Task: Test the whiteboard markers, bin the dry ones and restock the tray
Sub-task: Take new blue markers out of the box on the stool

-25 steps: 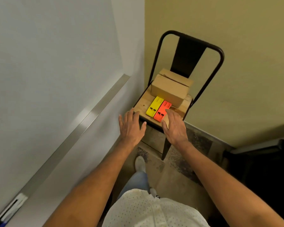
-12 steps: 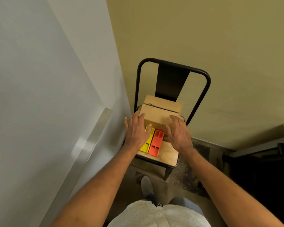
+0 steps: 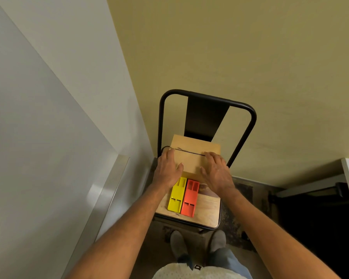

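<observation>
Both your hands rest on the cardboard box (image 3: 191, 158) on the chair (image 3: 208, 210): left hand (image 3: 168, 171) and right hand (image 3: 215, 171) lie with fingers straight along its sides, behind the yellow tray (image 3: 176, 196) and orange tray (image 3: 190, 199).

Brightness: even, soft indoor light, warm on the yellow wall (image 3: 250, 67).
Glare: a pale sheen on the metal ledge (image 3: 101, 190), left of the left hand (image 3: 167, 172) fingers.
Shadows: dim floor below the wrists; near-black corner far right of the right hand (image 3: 216, 172).
Distortion: wide-angle bending; wall edges splay outward.
Focus: sharp around the fingers, softer at the borders.
</observation>
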`<state>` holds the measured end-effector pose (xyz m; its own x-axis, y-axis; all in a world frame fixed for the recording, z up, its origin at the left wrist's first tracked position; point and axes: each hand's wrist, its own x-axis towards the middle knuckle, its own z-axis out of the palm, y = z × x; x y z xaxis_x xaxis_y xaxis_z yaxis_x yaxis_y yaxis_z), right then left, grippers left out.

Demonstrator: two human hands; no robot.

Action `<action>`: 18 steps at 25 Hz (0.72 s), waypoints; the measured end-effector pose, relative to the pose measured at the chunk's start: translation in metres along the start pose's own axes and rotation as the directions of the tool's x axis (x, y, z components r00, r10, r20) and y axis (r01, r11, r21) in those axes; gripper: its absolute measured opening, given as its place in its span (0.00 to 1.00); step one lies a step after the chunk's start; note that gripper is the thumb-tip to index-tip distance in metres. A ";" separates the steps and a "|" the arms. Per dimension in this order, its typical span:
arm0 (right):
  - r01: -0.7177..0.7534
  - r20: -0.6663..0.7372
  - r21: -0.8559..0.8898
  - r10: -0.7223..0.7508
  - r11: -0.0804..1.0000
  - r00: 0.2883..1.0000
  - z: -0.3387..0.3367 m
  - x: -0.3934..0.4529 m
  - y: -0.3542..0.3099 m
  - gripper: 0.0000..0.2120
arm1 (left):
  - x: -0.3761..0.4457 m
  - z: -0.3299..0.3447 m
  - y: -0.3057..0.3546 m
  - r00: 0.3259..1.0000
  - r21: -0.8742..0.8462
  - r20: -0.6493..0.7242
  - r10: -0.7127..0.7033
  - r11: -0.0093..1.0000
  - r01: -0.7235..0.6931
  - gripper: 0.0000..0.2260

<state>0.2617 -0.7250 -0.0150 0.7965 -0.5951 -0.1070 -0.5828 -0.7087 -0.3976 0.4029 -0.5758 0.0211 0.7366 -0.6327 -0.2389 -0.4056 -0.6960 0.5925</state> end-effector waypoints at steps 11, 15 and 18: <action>-0.029 0.035 0.040 0.028 0.999 0.999 0.003 0.000 0.003 0.28 | 0.018 0.003 -0.001 0.988 -0.206 -0.003 -0.151 0.967 0.147 0.27; -0.171 -0.022 0.406 0.196 0.898 0.980 -0.007 0.002 -0.001 0.24 | 0.028 -0.005 0.003 0.964 -0.523 0.001 -0.265 0.822 0.226 0.23; -0.274 -0.040 0.620 0.378 0.735 0.925 -0.014 0.005 -0.007 0.23 | 0.029 -0.016 0.003 0.944 -0.652 0.015 -0.330 0.712 0.260 0.19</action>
<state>0.2675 -0.7283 -0.0001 0.5096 -0.8337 -0.2129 -0.5473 -0.1231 -0.8279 0.4317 -0.5912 0.0281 0.8208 -0.3725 -0.4330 0.2556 -0.4383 0.8617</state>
